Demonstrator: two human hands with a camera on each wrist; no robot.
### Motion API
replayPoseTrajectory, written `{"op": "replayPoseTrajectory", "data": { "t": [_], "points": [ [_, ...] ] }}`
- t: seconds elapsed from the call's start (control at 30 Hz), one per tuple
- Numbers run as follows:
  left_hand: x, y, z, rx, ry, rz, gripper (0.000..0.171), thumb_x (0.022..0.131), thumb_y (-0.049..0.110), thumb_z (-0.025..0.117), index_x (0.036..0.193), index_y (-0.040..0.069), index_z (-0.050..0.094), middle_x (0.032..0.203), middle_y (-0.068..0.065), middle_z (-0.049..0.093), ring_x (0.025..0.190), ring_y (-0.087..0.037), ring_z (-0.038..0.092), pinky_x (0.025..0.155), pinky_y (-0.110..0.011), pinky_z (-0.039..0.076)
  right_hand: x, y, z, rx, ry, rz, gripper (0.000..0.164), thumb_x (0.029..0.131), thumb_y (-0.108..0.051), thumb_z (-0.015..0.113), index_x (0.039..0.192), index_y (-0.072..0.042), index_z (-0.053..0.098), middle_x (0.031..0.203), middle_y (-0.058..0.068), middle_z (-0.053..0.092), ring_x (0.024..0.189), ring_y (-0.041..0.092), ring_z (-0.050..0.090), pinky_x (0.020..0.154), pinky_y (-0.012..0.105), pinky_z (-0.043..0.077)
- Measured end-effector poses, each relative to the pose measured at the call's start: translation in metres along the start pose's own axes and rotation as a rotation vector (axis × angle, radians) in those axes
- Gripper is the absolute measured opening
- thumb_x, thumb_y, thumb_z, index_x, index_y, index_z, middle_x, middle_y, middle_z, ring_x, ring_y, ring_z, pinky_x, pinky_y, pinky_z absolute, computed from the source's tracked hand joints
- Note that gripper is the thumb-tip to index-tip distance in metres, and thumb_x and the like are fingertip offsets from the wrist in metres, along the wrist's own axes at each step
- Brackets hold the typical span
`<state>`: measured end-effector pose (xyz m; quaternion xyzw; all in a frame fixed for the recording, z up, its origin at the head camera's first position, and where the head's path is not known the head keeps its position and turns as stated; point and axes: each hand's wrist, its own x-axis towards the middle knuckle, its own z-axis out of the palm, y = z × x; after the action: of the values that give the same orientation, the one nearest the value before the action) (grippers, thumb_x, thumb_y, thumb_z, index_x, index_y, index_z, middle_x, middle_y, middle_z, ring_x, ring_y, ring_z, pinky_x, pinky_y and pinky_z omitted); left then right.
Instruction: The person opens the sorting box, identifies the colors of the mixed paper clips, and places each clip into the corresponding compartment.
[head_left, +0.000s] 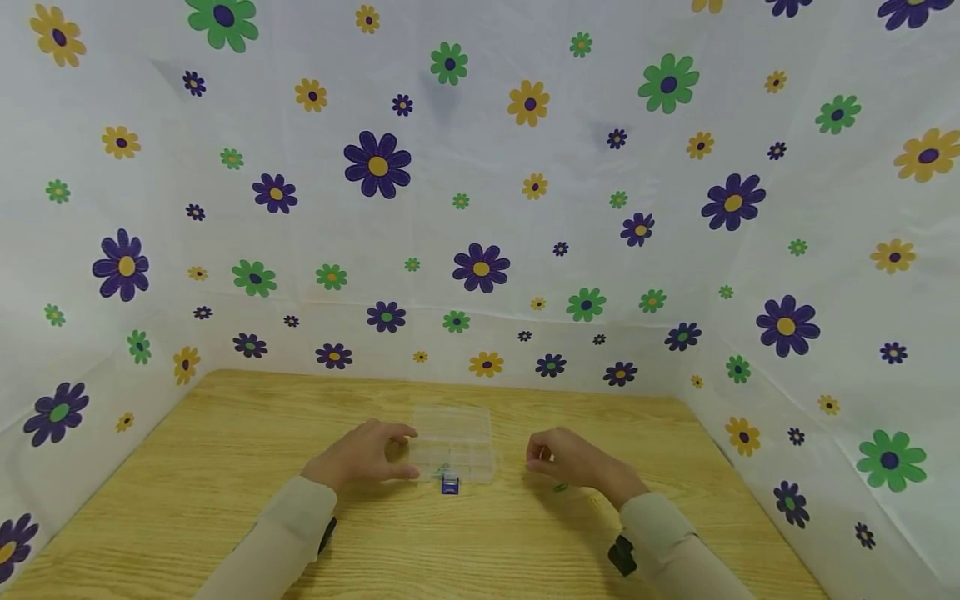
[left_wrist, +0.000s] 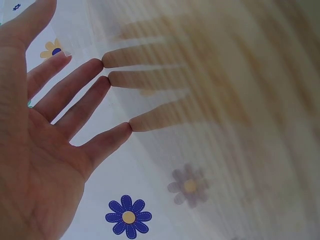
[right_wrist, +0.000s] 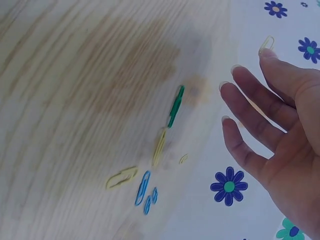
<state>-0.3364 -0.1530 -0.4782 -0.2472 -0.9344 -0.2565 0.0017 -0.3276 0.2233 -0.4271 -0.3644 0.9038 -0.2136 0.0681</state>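
Note:
A clear plastic compartment box (head_left: pixel 453 446) lies on the table, with small green bits (head_left: pixel 442 470) in its front part. My left hand (head_left: pixel 363 454) is at the box's left side, thumb and forefinger spread at its edge. In the left wrist view the other fingertips (left_wrist: pixel 106 80) touch the glossy tabletop, which mirrors them. To the right of the box, my right hand (head_left: pixel 573 460) pinches a yellow paper clip (right_wrist: pixel 267 43) between thumb and forefinger. Below that hand lie a green paper clip (right_wrist: pixel 176 106), yellow paper clips (right_wrist: pixel 159 147) and a blue paper clip (right_wrist: pixel 142 188).
A small dark blue squarish piece (head_left: pixel 450 485) sits at the box's front edge. Smaller blue pieces (right_wrist: pixel 147 205) lie near the blue paper clip. Around the wooden table (head_left: pixel 420 550), a white flower-printed cloth (head_left: pixel 570 275) hangs at the back and sides.

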Motion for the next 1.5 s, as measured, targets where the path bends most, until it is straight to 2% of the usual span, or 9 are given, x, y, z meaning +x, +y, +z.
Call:
{"op": "replayPoseTrajectory", "data": {
  "t": [0.2,0.43,1.1,1.5],
  "points": [
    [0.000,0.002,-0.002,-0.009,0.000,0.020,0.072,0.081,0.056,0.082,0.134,0.010,0.067,0.124,-0.012,0.074,0.119,-0.033,0.065,0.110,-0.058,0.048,0.009,-0.005,0.001,-0.035,0.033,-0.027,0.011,0.100,-0.009,0.067,0.090,-0.008,0.072,0.084,0.002,0.074,0.072,-0.003,0.059,0.068,0.019,0.054],
    [-0.001,0.003,-0.004,-0.023,-0.002,0.056,0.073,0.082,0.055,0.082,0.133,0.006,0.067,0.124,-0.016,0.074,0.119,-0.033,0.068,0.109,-0.058,0.049,0.019,-0.012,0.002,-0.067,0.051,-0.002,0.012,0.099,-0.014,0.069,0.092,-0.009,0.077,0.085,0.000,0.077,0.072,-0.002,0.062,0.067,0.019,0.054],
    [-0.001,0.005,-0.005,-0.031,-0.013,0.055,0.072,0.083,0.053,0.082,0.134,0.005,0.066,0.125,-0.017,0.074,0.120,-0.035,0.068,0.110,-0.058,0.049,0.048,-0.037,0.014,-0.111,0.096,-0.025,0.012,0.097,-0.016,0.073,0.090,-0.009,0.080,0.082,0.001,0.078,0.068,0.001,0.063,0.065,0.017,0.053],
    [-0.002,0.005,-0.005,-0.019,-0.019,0.043,0.071,0.083,0.052,0.083,0.134,0.006,0.066,0.125,-0.016,0.074,0.119,-0.035,0.068,0.109,-0.058,0.049,0.062,-0.039,0.027,-0.115,0.088,-0.033,0.012,0.095,-0.015,0.075,0.085,-0.011,0.079,0.078,-0.001,0.076,0.063,-0.004,0.055,0.061,0.016,0.049]
  ]
}}
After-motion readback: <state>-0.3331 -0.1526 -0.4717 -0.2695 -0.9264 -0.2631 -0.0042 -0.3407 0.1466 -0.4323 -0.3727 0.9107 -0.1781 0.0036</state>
